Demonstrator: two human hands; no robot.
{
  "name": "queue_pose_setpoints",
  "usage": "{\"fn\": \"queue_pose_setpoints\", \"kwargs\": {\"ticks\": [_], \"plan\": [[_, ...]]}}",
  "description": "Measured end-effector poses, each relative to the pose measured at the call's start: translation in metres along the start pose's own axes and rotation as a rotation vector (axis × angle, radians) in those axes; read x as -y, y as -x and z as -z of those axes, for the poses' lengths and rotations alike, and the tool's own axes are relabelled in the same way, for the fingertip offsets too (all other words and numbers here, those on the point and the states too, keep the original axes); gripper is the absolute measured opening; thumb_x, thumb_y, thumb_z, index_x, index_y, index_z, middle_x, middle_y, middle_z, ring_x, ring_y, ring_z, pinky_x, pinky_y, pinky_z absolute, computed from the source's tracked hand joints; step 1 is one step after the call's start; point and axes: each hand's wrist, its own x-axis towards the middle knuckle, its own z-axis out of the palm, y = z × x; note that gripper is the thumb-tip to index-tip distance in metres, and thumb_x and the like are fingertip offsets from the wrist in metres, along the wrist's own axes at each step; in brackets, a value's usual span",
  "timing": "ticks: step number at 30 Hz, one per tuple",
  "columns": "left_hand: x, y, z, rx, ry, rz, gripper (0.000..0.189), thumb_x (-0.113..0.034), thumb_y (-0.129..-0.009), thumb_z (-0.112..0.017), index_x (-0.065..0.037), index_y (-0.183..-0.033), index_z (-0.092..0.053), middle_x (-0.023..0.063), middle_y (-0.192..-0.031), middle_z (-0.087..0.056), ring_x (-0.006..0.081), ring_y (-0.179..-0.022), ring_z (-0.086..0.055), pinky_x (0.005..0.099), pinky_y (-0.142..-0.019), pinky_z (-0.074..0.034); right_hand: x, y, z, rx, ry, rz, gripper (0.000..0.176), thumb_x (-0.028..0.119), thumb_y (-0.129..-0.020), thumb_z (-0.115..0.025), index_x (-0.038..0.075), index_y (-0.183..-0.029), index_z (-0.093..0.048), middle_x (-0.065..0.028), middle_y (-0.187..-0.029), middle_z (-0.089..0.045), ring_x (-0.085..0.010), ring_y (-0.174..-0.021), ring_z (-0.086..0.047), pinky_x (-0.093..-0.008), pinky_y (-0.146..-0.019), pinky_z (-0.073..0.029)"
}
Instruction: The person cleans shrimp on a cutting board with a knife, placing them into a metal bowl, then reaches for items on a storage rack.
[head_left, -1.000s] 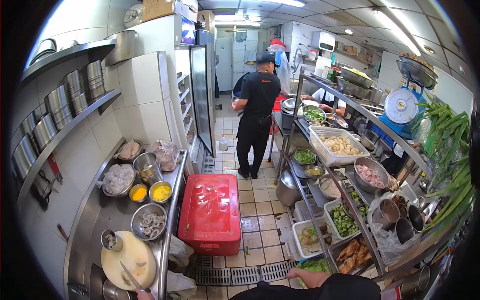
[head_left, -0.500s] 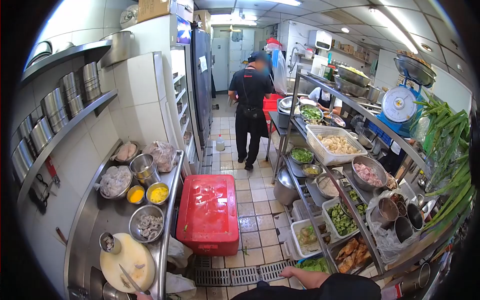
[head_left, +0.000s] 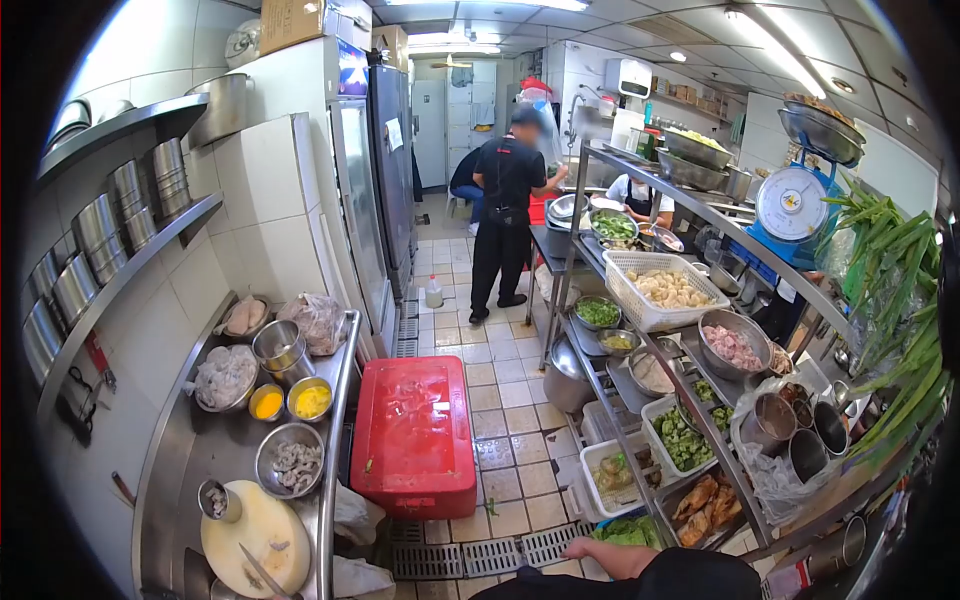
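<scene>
My right hand (head_left: pixel 577 548) hangs low at the bottom, beside the lower shelf with leafy greens (head_left: pixel 628 532). Its fingers are too small and turned away to read, and nothing shows in it. My left hand is out of view. A knife (head_left: pixel 262 572) lies across a round cutting board (head_left: pixel 255 545) on the steel counter (head_left: pixel 215 440), its handle running to the bottom edge. A small piece of shrimp (head_left: pixel 279 546) rests on the board. At the board's upper left a metal cup (head_left: pixel 219 501) holds more pieces. Behind it sits a bowl of shrimp (head_left: pixel 291 460).
A red cooler (head_left: pixel 414 430) stands on the tiled floor beside the counter. Bowls of yellow liquid (head_left: pixel 309 398) and bagged meat (head_left: pixel 315 323) sit farther back. On the right, a steel rack carries a white basket (head_left: pixel 660 315). A co-worker (head_left: pixel 505 200) stands in the aisle.
My view has shifted slightly. The sliver of my left hand at the knife handle is gone from view. The co-worker has turned with an arm raised, and another person shows crouching behind.
</scene>
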Motion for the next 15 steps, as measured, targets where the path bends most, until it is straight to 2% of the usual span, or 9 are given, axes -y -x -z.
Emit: {"fn": "queue_pose_setpoints", "kwargs": {"ticks": [1,2,3,5,9,12,13,15], "plan": [[-0.005,-0.002,0.003,0.069,0.020,0.035,0.035,-0.019,-0.084,-0.045,0.005,-0.107,-0.057,0.0240,-0.089,-0.062,0.0338,-0.076,-0.057,0.0422,-0.069,-0.044,-0.004,-0.009,0.000,-0.006,0.001,0.001,0.056,0.051,-0.081,-0.048,0.007,-0.111,-0.063,-0.0179,-0.122,-0.056,-0.0350,-0.110,-0.054,-0.0404,-0.093,-0.043],[-0.004,-0.001,0.008,0.140,0.031,0.074,0.035,-0.019,-0.084,-0.046,0.004,-0.107,-0.057,0.0242,-0.088,-0.062,0.0335,-0.076,-0.058,0.0426,-0.069,-0.044,-0.020,-0.040,-0.025,-0.046,-0.033,-0.027,0.050,0.049,-0.083,-0.047,0.010,-0.109,-0.064,-0.0186,-0.114,-0.059,-0.0362,-0.104,-0.056,-0.0416,-0.089,-0.044],[-0.004,-0.002,0.007,0.139,0.032,0.075,0.035,-0.019,-0.084,-0.046,0.004,-0.107,-0.057,0.0242,-0.088,-0.062,0.0335,-0.076,-0.058,0.0426,-0.069,-0.044,-0.038,-0.069,-0.041,-0.092,-0.063,-0.057,0.045,0.047,-0.085,-0.046,0.012,-0.107,-0.064,-0.0194,-0.107,-0.062,-0.0375,-0.099,-0.058,-0.0429,-0.085,-0.046],[0.002,-0.002,0.008,0.125,0.022,0.058,0.035,-0.020,-0.084,-0.046,0.004,-0.107,-0.057,0.0241,-0.088,-0.062,0.0334,-0.075,-0.058,0.0426,-0.068,-0.044,-0.063,-0.109,-0.069,-0.097,0.008,-0.005,0.041,0.043,-0.084,-0.047,0.016,-0.110,-0.062,-0.0191,-0.103,-0.063,-0.0375,-0.096,-0.059,-0.0442,-0.083,-0.047],[0.010,-0.007,-0.001,0.095,0.017,0.017,0.036,-0.021,-0.084,-0.046,0.004,-0.107,-0.057,0.0240,-0.087,-0.062,0.0333,-0.073,-0.058,0.0426,-0.065,-0.044,-0.066,-0.100,-0.059,-0.130,0.209,0.137,0.035,0.035,-0.082,-0.050,0.024,-0.115,-0.057,-0.0184,-0.095,-0.063,-0.0357,-0.091,-0.062,-0.0466,-0.075,-0.048],[0.008,-0.005,0.001,0.074,0.016,0.001,0.036,-0.022,-0.084,-0.046,0.004,-0.107,-0.057,0.0239,-0.086,-0.062,0.0332,-0.072,-0.058,0.0425,-0.064,-0.044,-0.054,-0.071,-0.045,-0.131,0.120,0.106,0.039,0.040,-0.082,-0.050,0.018,-0.113,-0.061,-0.0189,-0.101,-0.063,-0.0357,-0.095,-0.061,-0.0452,-0.079,-0.048],[-0.002,0.001,0.007,0.061,-0.037,-0.063,0.036,-0.021,-0.084,-0.045,0.003,-0.108,-0.057,0.0234,-0.085,-0.063,0.0328,-0.070,-0.058,0.0422,-0.062,-0.044,-0.046,-0.056,-0.038,-0.131,0.121,0.108,0.039,0.040,-0.082,-0.050,0.018,-0.113,-0.061,-0.0189,-0.101,-0.063,-0.0357,-0.095,-0.061,-0.0452,-0.079,-0.048],[-0.005,0.004,0.009,0.047,-0.093,-0.124,0.035,-0.020,-0.084,-0.045,0.003,-0.108,-0.057,0.0230,-0.084,-0.063,0.0325,-0.068,-0.058,0.0418,-0.059,-0.044,-0.036,-0.041,-0.031,-0.132,-0.059,-0.112,0.048,0.048,-0.082,-0.048,0.010,-0.106,-0.065,-0.0194,-0.106,-0.063,-0.0355,-0.099,-0.059,-0.0428,-0.084,-0.046]]}}
